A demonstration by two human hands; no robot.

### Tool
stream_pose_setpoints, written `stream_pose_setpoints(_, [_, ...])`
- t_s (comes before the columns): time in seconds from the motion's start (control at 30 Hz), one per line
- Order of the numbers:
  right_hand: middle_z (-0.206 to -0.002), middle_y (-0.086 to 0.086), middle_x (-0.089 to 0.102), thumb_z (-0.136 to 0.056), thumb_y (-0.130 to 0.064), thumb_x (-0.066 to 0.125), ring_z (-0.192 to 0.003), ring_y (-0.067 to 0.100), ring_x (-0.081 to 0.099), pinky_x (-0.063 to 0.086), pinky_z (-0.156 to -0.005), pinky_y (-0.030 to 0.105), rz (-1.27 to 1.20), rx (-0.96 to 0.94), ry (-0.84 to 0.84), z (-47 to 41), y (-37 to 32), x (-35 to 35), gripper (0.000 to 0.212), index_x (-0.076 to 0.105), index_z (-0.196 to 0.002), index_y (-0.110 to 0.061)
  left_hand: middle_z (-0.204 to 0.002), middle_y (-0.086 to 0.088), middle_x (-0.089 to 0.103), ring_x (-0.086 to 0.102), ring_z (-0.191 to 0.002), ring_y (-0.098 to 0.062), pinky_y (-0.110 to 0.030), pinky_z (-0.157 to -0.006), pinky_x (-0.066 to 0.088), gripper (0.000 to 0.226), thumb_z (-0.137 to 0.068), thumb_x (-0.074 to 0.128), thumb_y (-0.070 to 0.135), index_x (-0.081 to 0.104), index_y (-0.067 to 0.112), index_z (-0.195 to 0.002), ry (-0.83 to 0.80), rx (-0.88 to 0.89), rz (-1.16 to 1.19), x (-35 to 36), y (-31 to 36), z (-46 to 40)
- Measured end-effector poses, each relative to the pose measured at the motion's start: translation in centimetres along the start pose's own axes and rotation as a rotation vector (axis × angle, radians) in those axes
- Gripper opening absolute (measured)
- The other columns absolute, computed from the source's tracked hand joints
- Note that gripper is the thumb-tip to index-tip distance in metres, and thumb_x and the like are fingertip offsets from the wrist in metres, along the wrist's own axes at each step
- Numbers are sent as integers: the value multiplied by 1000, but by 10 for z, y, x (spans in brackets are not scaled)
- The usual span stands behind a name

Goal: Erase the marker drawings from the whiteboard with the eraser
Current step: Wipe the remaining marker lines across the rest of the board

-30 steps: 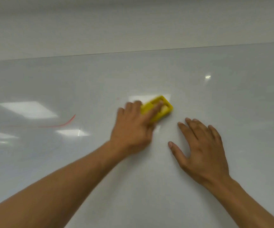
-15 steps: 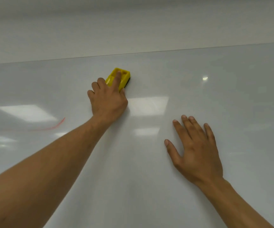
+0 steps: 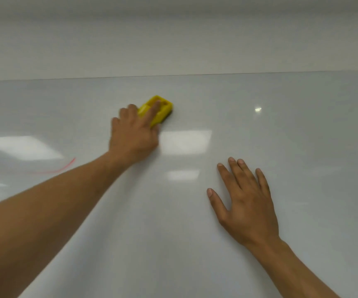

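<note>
The left hand (image 3: 134, 134) is stretched well forward at the end of a nearly straight bare forearm that enters from the lower left, its fingers curled over the top of the yellow eraser (image 3: 159, 110) with the index finger laid along it; the hand is slightly blurred, so the thumb's place cannot be made out. The right hand (image 3: 247, 203) lies flat and palm-down on the whiteboard (image 3: 302, 147), nearer the body, fingers straight and a little spread, thumb angled out to the left, its forearm entering from the lower right.
</note>
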State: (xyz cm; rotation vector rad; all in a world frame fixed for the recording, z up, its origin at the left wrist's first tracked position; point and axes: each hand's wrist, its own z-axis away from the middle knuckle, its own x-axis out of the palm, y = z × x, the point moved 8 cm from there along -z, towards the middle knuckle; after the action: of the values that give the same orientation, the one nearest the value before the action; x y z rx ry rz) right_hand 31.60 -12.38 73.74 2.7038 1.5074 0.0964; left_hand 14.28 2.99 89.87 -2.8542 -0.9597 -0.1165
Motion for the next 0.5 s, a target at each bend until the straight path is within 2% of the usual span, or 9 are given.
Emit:
stream_pose_setpoints(0.13, [-157, 4, 38, -95, -59, 29, -149, 19, 27, 17, -122, 48, -8, 8, -10, 0, 0, 1, 68, 45, -148, -21, -120, -26, 45, 44, -109, -43, -53, -90, 37, 61, -95, 51, 40, 29, 33, -151, 50, -241, 1, -6, -46, 18])
stream_pose_setpoints(0.2, [-156, 5, 40, -94, -57, 30, -148, 20, 29, 18, -122, 51, -14, 40, 6, 0, -3, -1, 68, 48, -147, -19, -119, -27, 46, 45, -106, -43, -52, -87, 37, 60, -96, 51, 40, 30, 32, -152, 65, -260, -5, -9, -40, 40])
stream_pose_setpoints(0.3, [-152, 10, 46, -91, -52, 35, -145, 25, 36, 21, -119, 57, -57, 91, 53, 2, -22, -5, 66, 55, -141, -14, -116, -25, 50, 48, -99, -41, -48, -81, 39, 57, -96, 44, 41, 35, 32, -152, 52, -46, 24, -17, -9, 81])
stream_pose_setpoints(0.4, [-149, 12, 49, -90, -44, 44, -142, 29, 41, 28, -116, 59, -80, -8, 103, 8, -69, -3, 58, 59, -137, -13, -113, -21, 54, 52, -90, -38, -44, -75, 42, 58, -93, 39, 44, 39, 31, -150, -19, 182, 59, -24, 13, 122])
stream_pose_setpoints(0.5, [-151, 10, 46, -90, -38, 42, -143, 28, 39, 30, -116, 57, -103, -50, 104, 9, -105, 6, 56, 57, -138, -13, -112, -18, 55, 52, -87, -36, -42, -71, 43, 57, -94, 37, 45, 39, 31, -150, -83, 213, 64, -26, 4, 136])
